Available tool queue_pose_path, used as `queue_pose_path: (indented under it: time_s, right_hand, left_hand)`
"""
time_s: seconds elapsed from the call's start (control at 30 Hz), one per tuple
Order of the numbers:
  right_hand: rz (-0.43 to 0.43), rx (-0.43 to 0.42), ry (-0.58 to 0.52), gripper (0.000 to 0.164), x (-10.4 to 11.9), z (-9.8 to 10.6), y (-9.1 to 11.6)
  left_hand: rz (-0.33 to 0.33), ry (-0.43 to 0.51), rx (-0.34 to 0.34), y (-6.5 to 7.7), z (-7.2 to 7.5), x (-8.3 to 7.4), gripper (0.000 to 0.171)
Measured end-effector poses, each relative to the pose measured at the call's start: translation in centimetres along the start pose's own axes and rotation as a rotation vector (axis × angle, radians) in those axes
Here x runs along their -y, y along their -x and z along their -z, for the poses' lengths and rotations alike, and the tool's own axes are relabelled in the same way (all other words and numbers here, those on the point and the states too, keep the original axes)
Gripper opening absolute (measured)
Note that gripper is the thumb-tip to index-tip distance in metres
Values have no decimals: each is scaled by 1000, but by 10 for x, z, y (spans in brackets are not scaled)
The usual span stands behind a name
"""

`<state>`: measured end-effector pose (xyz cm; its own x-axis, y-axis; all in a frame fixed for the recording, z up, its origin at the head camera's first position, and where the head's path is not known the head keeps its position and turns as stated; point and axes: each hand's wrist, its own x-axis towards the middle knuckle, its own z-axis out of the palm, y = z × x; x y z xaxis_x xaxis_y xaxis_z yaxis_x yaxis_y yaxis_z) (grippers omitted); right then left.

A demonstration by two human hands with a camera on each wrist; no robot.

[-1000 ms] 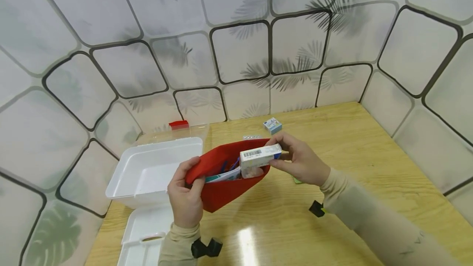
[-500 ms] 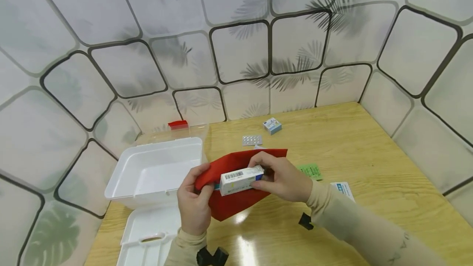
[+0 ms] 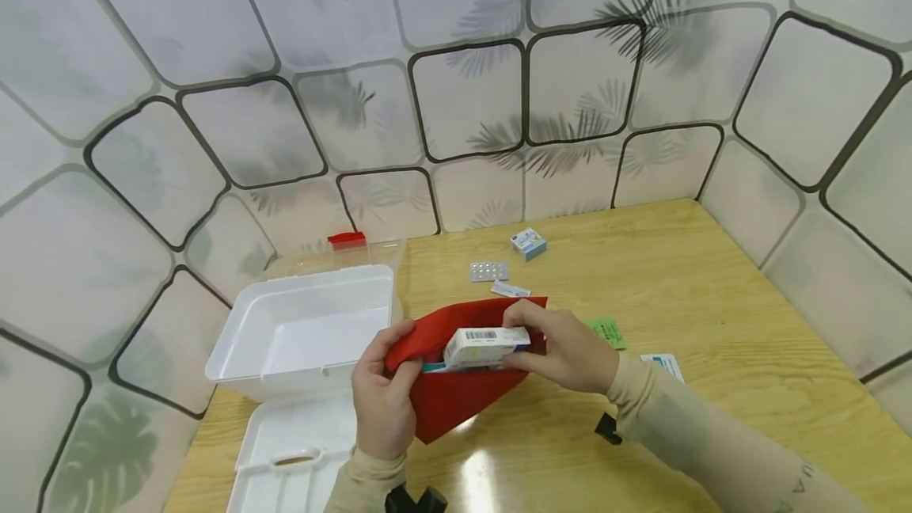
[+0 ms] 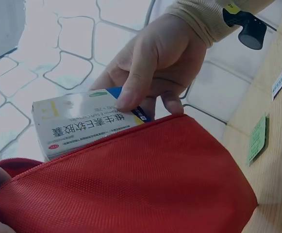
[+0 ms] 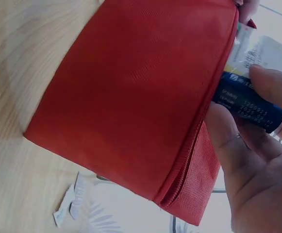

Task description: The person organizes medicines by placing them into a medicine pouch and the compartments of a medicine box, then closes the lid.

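Can see a red cloth pouch (image 3: pixel 456 402) at 6 o'clock from the middle of the head view, tilted, with its zip undone and its mouth open, and one low corner poking toward 7 o'clock. Can see a white box (image 3: pixel 479 347) tucked partway into that mouth, held at its 3 o'clock end. Has black bar lines on one side, a yellow mark and dark words on another, and blue at the held end.

Beige sleeves (image 3: pixel 720 438) crease at the cuffs (image 3: pixel 629 380); dark lettering (image 3: pixel 799 484) marks the right one; the wrist cameras (image 4: pixel 252 37) are black.
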<state>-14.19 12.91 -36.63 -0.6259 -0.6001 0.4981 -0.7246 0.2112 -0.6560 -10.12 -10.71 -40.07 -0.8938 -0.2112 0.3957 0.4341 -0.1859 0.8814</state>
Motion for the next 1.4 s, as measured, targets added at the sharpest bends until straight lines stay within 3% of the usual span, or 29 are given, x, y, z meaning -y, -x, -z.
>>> queue_pose_path:
  time_s: [0.17, 0.4, 0.63, 0.73, 0.97, 1.07, 1.27, 1.4]
  right_hand:
    - [-41, 39, -97, 34, -2, -2, 0]
    - [-101, 128, -243, 29, -7, -12, 7]
    - [-247, 183, -295, 26, -23, -20, 21]
    - [-251, 195, -274, 25, -26, -17, 25]
    - [-112, 198, -142, 23, -27, -8, 27]
    - [-94, 198, -133, 26, -27, -5, 27]
    - [-56, 180, -50, 32, -22, -13, 25]
    - [-130, 152, -1, 31, -20, -22, 25]
  left_hand:
    - [46, -31, -38, -3, -3, -2, 38]
    - [45, -22, -57, -4, -3, -2, 34]
    - [64, -43, -91, -5, 2, -4, 33]
    - [98, -21, -131, -6, 6, -6, 33]
    - [167, 51, -185, -9, 10, -8, 34]
    - [195, 64, -194, -8, 8, -7, 33]
    - [214, 72, -140, -3, -2, -3, 34]
    - [221, 79, -97, -1, -10, -2, 33]
